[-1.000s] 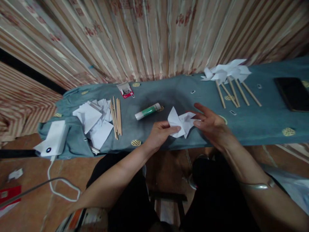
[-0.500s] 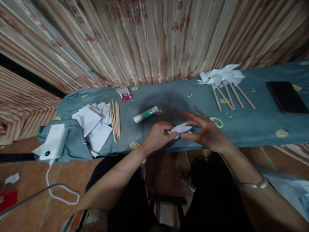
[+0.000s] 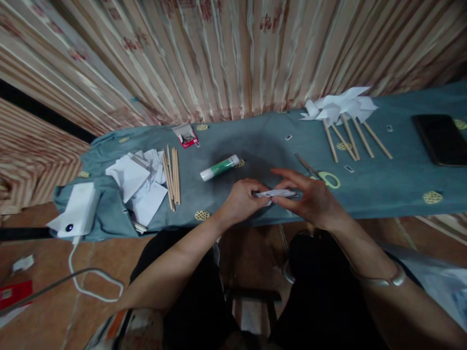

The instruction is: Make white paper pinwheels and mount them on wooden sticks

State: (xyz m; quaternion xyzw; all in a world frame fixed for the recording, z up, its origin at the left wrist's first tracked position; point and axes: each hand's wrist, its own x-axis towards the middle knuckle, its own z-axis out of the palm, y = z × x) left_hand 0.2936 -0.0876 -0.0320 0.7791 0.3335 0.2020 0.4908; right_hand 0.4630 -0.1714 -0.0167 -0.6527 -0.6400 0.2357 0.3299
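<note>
My left hand (image 3: 243, 200) and my right hand (image 3: 310, 197) meet over the front edge of a table under a blue-grey cloth (image 3: 383, 184). Between them they pinch a folded white paper piece (image 3: 276, 194), now seen nearly edge-on and flat. The left fingers are curled on its left end. My right thumb and fingers close on its right end, with the index finger stretched out above. A glue stick (image 3: 220, 167) with a green label lies just behind my left hand. Scissors (image 3: 321, 175) with pale green handles lie behind my right hand.
White paper squares (image 3: 136, 182) and several wooden sticks (image 3: 172, 176) lie at the left. Finished paper pinwheels on sticks (image 3: 345, 116) lie at the back right, a dark phone (image 3: 441, 138) beyond them. A white device (image 3: 76, 211) with a cable sits at the left end. A small pin box (image 3: 187, 135) lies by the curtain.
The paper piece was held up with its white faces showing; both hands have tipped it flat and drawn it closer together. The scissors have come into view behind my right hand.
</note>
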